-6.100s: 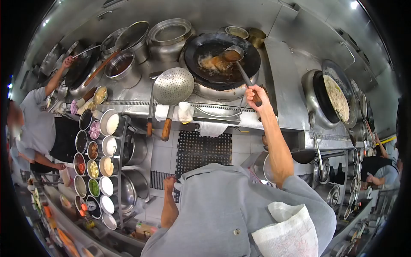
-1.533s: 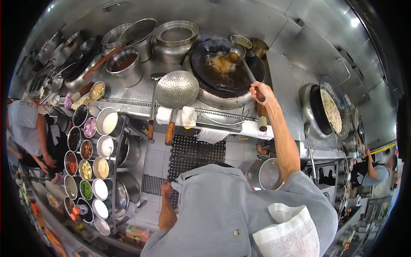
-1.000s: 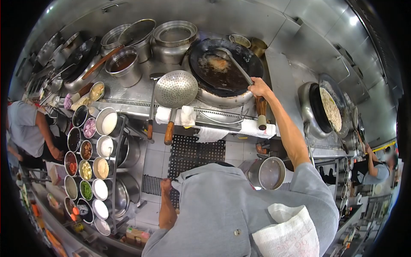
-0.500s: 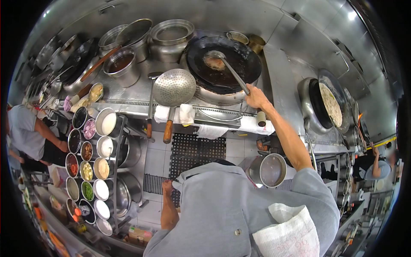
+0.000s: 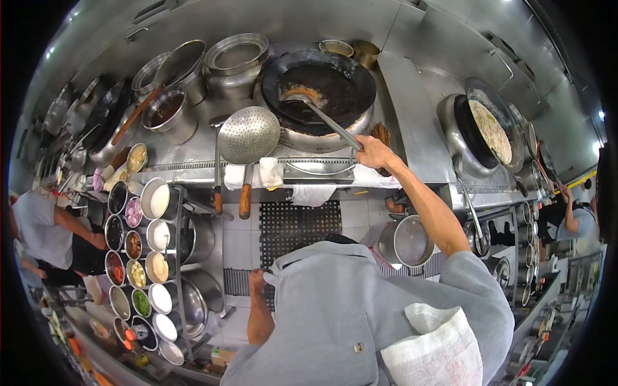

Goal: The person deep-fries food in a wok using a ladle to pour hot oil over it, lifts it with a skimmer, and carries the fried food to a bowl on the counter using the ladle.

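My right hand (image 5: pixel 377 154) is closed around the handle of a long metal ladle (image 5: pixel 331 123). The ladle's head is down inside a large black wok (image 5: pixel 365 96), on the left part of its bottom. Beside the head lies some orange-brown food (image 5: pixel 305 92), which I cannot name, in dark shiny liquid. My left hand (image 5: pixel 256 279) hangs low at my side above the floor, its fingers curled in. Whether it holds anything is hidden.
A perforated strainer (image 5: pixel 249 135) rests left of the wok, near a pot of dark liquid (image 5: pixel 165 110). Several ingredient tubs (image 5: pixel 156 198) stand in a rack at left. Another wok holding pale food (image 5: pixel 490 132) stands at right. Co-workers (image 5: pixel 45 222) are at both sides.
The ladle's head has moved left and slightly toward me in the wok, and the food there looks more spread out. The whole view has shifted a little. My left hand stays low.
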`<state>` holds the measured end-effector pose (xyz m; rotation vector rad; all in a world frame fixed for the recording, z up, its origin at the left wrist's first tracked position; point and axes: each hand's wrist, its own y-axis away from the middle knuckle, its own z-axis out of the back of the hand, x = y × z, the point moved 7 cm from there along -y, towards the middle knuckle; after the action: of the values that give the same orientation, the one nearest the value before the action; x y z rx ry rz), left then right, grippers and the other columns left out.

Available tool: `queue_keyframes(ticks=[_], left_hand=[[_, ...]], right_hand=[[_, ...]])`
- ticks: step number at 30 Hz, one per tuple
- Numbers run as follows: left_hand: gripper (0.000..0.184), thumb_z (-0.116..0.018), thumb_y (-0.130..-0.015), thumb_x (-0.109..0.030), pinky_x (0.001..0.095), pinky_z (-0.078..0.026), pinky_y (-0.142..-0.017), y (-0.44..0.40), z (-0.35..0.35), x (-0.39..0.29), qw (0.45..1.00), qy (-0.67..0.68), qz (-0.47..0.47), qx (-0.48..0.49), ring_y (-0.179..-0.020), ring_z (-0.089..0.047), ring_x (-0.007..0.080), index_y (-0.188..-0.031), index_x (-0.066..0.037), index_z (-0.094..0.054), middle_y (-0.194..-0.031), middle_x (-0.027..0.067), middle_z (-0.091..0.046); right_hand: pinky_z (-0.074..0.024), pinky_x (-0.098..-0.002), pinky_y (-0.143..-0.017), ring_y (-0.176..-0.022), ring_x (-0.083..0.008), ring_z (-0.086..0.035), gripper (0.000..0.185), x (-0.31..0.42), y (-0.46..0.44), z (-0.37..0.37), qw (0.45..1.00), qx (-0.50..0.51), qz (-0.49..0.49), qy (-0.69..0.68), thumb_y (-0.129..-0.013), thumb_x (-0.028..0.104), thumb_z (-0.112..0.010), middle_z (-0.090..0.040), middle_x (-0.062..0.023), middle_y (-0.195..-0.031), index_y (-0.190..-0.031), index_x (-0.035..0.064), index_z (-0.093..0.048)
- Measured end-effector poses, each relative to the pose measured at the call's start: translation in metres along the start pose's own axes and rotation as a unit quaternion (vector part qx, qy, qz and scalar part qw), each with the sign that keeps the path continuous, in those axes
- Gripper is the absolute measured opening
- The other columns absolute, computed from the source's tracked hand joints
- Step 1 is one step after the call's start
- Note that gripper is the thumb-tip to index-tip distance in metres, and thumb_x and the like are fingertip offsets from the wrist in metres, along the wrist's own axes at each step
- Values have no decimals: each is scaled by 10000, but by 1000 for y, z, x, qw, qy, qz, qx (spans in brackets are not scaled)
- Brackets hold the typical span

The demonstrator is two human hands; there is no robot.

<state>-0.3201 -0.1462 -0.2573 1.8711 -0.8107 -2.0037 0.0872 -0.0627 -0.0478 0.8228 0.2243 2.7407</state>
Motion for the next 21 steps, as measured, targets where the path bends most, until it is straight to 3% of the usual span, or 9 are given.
queue_keyframes(ticks=[4,7,9,10,12,16,18,19,21], left_hand=[[277,-554,-715,-214,255,-427,-411,10,3,-8,995,-82,-39,-49,-504,-541,151,-823,30,-628,-656,86,-594],[296,-573,-709,-222,256,-413,-391,25,-11,-33,978,-185,-92,15,-492,-541,148,-848,36,-617,-652,85,-594],[325,-576,-716,-247,261,-390,-369,28,-2,-7,997,8,59,-55,-468,-535,143,-879,33,-603,-642,81,-590],[325,-576,-716,-247,261,-390,-369,30,-2,-7,997,9,59,-55,-468,-535,143,-879,33,-603,-642,81,-590],[340,-568,-727,-259,261,-377,-355,27,-1,-7,965,-259,-27,-40,-461,-533,145,-900,32,-591,-637,77,-585],[307,-553,-742,-240,254,-384,-359,15,1,6,989,-141,35,-33,-476,-531,153,-877,33,-585,-643,69,-574],[244,-504,-756,-177,247,-406,-394,23,-17,-41,918,-273,-283,49,-509,-535,154,-872,27,-573,-650,69,-565],[244,-504,-756,-177,247,-406,-394,23,-16,-41,919,-272,-283,46,-509,-535,154,-872,27,-573,-650,69,-565],[221,-449,-758,-132,237,-416,-429,14,-4,-34,999,35,-15,-38,-531,-535,148,-868,22,-563,-651,73,-555]], right_hand=[[-438,-388,-781,-887,-356,-580,449,-5,-5,5,999,-21,-13,34,-672,77,-529,-593,-252,-871,-1106,-30,-490],[-433,-404,-770,-880,-369,-572,430,-3,9,17,998,-45,12,34,-669,67,-508,-591,-248,-865,-1091,-17,-498],[-427,-423,-760,-859,-390,-564,440,-5,16,27,997,-68,17,38,-663,52,-488,-588,-249,-839,-1100,13,-499],[-427,-423,-760,-859,-390,-564,440,-5,17,31,997,-68,18,38,-663,52,-488,-588,-249,-839,-1100,13,-499],[-423,-433,-761,-859,-399,-563,448,0,21,43,995,-85,36,41,-660,43,-480,-589,-256,-837,-1107,14,-497],[-427,-442,-763,-865,-406,-559,466,13,-20,49,989,-103,45,94,-659,42,-476,-586,-267,-854,-1122,-9,-480],[-430,-456,-768,-882,-409,-551,451,18,-44,47,985,-102,38,134,-662,49,-486,-581,-271,-878,-1106,-29,-469],[-430,-456,-768,-882,-409,-551,451,19,-51,46,985,-101,40,133,-662,49,-486,-581,-271,-878,-1106,-29,-469],[-430,-465,-775,-884,-414,-546,435,25,-61,44,979,-88,54,176,-665,57,-494,-579,-272,-885,-1090,-28,-463]])
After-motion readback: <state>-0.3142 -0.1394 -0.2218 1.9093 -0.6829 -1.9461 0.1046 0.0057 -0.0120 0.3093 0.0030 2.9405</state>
